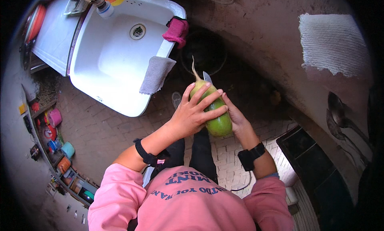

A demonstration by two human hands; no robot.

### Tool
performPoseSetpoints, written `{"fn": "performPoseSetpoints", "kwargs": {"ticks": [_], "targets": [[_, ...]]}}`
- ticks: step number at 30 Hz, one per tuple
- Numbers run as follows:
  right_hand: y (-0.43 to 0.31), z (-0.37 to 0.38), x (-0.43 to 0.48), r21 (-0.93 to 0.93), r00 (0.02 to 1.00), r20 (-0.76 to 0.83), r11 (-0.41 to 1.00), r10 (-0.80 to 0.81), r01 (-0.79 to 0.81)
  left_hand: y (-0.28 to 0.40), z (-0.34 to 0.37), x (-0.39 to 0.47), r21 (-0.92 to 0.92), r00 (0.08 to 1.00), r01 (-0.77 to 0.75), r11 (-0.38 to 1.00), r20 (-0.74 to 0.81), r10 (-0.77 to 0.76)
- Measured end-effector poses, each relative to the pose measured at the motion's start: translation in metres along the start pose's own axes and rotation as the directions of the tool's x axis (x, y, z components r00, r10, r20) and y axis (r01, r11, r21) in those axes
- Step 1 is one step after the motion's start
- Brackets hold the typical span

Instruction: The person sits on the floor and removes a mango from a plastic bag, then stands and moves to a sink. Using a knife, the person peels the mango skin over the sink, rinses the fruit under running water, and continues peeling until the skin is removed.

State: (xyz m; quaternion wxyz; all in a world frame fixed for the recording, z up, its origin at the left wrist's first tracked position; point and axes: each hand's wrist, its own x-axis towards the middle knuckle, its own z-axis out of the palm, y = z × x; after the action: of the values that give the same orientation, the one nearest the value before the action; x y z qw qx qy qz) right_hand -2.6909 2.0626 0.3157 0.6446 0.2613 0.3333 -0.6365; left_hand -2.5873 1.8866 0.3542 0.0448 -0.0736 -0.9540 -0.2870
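A green radish (220,123) with a long pale root tip is held in the air in front of my body. My left hand (193,111) spreads its fingers over the top and left side of it and grips it. My right hand (237,115) lies along the radish's right side, thumb up, its other fingers hidden behind. Past the root end sticks out the blade of a knife (207,77). Its handle is out of sight, seemingly within my right hand.
A white sink (99,81) stands ahead to the left, with a grey cloth (157,75) and a pink cloth (177,31) over its rim. Beyond the radish is a dark round bucket (207,51). Spoons (339,111) and a white towel (331,45) hang at right.
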Motion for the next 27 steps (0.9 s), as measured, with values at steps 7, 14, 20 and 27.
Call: {"fn": "performPoseSetpoints", "kwargs": {"ticks": [7, 14, 20, 27], "targets": [[0.002, 0.005, -0.002, 0.003, 0.924, 0.108, 0.93, -0.366, 0.367, 0.015, -0.012, -0.02, -0.839, 0.732, 0.464, 0.283, 0.184, -0.656], [-0.019, 0.034, -0.011, -0.534, 0.782, 0.209, 0.601, -0.587, 0.594, 0.015, 0.016, -0.002, -0.921, 0.726, 0.328, -0.212, 0.389, -0.567], [-0.031, 0.04, -0.043, -0.948, 0.304, 0.297, -0.241, -0.905, 0.209, 0.008, 0.023, -0.012, -0.925, 0.78, 0.378, 0.047, 0.291, -0.554], [-0.037, 0.046, -0.056, -0.766, 0.586, 0.564, -0.633, -0.582, 0.108, 0.007, 0.023, -0.031, -0.839, 0.76, 0.504, 0.205, 0.318, -0.567]]}}
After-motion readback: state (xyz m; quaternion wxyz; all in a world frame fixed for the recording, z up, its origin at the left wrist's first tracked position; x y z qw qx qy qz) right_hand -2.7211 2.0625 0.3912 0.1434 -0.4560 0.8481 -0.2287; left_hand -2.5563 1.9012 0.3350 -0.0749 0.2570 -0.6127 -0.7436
